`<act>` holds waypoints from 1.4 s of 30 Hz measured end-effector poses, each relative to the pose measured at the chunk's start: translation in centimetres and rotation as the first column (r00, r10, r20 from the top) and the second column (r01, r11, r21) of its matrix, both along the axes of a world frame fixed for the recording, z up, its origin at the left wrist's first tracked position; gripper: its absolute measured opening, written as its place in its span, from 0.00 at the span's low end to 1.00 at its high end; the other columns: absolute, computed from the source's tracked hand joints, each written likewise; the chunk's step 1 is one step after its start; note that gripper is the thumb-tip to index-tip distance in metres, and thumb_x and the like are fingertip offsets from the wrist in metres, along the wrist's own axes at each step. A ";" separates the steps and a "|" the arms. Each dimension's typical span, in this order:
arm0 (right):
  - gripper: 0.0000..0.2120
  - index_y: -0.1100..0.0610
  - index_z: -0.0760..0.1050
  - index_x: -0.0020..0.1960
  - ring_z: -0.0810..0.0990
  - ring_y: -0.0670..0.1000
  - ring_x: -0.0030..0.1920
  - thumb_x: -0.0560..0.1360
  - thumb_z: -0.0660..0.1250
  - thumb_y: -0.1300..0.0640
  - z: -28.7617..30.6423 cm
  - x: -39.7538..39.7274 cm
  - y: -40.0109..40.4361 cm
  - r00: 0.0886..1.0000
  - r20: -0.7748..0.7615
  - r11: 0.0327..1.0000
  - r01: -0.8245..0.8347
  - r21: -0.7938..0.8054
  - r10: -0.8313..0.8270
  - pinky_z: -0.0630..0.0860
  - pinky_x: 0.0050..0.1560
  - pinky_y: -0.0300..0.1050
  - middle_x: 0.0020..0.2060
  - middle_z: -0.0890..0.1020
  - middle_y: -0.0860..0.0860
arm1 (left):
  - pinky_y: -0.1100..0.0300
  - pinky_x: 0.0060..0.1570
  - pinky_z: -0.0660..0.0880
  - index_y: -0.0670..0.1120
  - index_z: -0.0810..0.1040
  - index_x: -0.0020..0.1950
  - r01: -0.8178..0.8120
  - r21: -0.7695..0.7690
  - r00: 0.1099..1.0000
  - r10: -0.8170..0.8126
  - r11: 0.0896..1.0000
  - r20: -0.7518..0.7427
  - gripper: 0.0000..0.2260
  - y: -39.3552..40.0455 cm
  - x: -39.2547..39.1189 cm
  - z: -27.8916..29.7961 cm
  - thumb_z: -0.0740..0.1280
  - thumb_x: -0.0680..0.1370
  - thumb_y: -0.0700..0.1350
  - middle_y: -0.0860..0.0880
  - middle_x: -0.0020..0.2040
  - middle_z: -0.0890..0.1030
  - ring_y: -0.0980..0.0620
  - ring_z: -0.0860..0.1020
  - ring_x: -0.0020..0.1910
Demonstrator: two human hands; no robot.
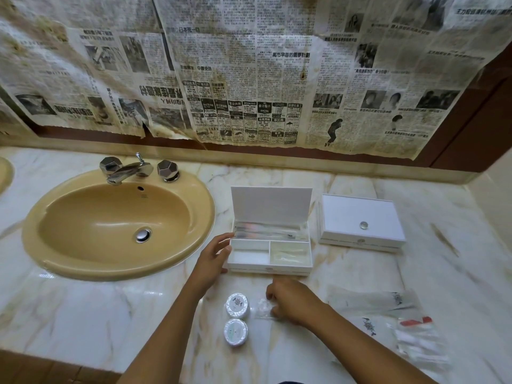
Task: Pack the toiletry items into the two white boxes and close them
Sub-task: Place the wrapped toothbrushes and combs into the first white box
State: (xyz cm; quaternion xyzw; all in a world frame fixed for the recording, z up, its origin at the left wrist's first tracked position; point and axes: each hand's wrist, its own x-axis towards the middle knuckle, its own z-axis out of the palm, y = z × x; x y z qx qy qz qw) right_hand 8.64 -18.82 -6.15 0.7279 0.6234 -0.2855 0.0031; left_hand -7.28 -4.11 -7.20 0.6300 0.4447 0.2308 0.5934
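Apparently right hand (pixel 291 300) fingers pinch a clear packet (pixel 263 309); left hand (pixel 214 256) fingers spread against open box (pixel 270 268).

Bathroom, tan sink (pixel 69 261), chrome tap (pixel 130 170), marble counter (pixel 83 322)

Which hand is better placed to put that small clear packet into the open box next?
The right hand, probably. It already touches the small clear packet on the counter, just below the open box. The left hand rests against the box's left side, steadying it.
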 end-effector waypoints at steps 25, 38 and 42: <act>0.06 0.52 0.68 0.43 0.74 0.54 0.41 0.76 0.58 0.62 1.1 -0.3 0.6 0.987 -0.116 0.988 0.124 0.095 -0.113 0.67 0.38 0.45 0.42 0.77 0.53 | 0.52 0.49 0.80 0.58 0.75 0.62 0.014 0.010 1.000 -0.014 1.000 0.000 0.11 0.1 -0.2 -0.2 0.62 0.82 0.45 0.60 0.63 0.75 0.64 0.71 0.63; 0.08 0.59 0.77 0.49 0.73 0.51 0.49 0.79 0.59 0.63 4.1 2.0 2.7 0.946 -0.199 0.830 0.320 0.457 -0.255 0.71 0.48 0.44 0.46 0.78 0.51 | 0.52 0.49 0.79 0.59 0.75 0.61 0.010 -0.005 1.000 -0.010 1.000 -0.002 0.11 0.1 -0.1 0.0 0.62 0.82 0.46 0.61 0.62 0.75 0.64 0.71 0.62; 0.10 0.59 0.78 0.50 0.74 0.53 0.50 0.78 0.59 0.67 3.7 3.2 2.6 0.941 -0.081 0.835 0.329 0.440 -0.328 0.72 0.48 0.45 0.47 0.80 0.52 | 0.52 0.49 0.79 0.58 0.75 0.61 0.008 -0.009 1.000 -0.008 1.000 -0.002 0.11 0.1 -0.1 0.0 0.62 0.82 0.46 0.60 0.62 0.75 0.64 0.71 0.62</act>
